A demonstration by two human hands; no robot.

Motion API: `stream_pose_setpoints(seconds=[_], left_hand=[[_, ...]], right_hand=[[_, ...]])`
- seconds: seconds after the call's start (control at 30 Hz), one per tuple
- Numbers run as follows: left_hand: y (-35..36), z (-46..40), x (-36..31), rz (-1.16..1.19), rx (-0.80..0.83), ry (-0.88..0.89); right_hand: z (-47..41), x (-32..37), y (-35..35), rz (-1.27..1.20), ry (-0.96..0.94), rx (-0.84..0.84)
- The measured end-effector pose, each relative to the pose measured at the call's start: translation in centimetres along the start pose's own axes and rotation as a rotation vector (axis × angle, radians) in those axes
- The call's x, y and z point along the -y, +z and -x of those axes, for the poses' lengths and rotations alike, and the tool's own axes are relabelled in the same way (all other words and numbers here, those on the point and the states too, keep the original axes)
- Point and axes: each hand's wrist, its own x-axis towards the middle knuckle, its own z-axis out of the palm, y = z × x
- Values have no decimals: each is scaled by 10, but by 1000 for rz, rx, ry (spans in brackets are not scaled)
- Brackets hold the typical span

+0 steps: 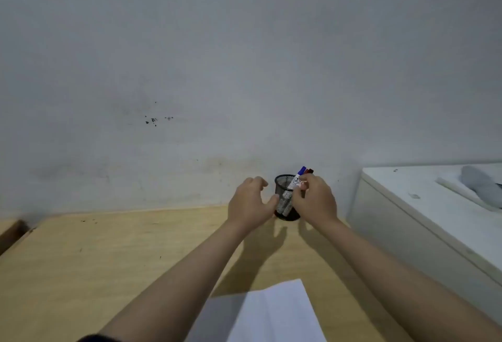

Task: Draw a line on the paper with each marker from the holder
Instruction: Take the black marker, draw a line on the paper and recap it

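So the holder (284, 197) was a little black mesh cup, sitting at the back of the wooden desk (108, 260) right against the wall (244, 56). Markers stood in it, white barrels showing through the mesh, a blue cap (302, 169) and a red cap (309, 171) poking out on top. The right hand (315, 201) had its fingers pinched on the blue-capped marker's barrel. The left hand (251, 201) was beside the cup, fingers spread and curled, thumb at the mesh. The paper (271, 314) lay white and creased at the near edge.
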Motion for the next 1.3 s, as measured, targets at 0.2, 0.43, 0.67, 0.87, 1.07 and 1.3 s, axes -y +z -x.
stream_pose_setpoints(seconds=[0.2, 0.43, 0.67, 0.87, 1.07, 1.3], left_hand=[[34, -35, -10, -78, 2, 19], [70, -59, -2, -143, -30, -35], [78, -61, 0, -114, -118, -62], [71, -53, -5, -145, -2, -64], [36, -21, -31, 338, 28, -37], [-18, 6, -60, 945, 225, -402]], right_hand=[[-35, -29, -3, 81, 68, -17], [-59, -56, 13, 150, 79, 34], [-65, -59, 12, -23, 27, -84], [-59, -38, -3, -253, 8, -123], [-16, -14, -38, -270, -284, -238], [53, 2, -55, -274, -554, -310]])
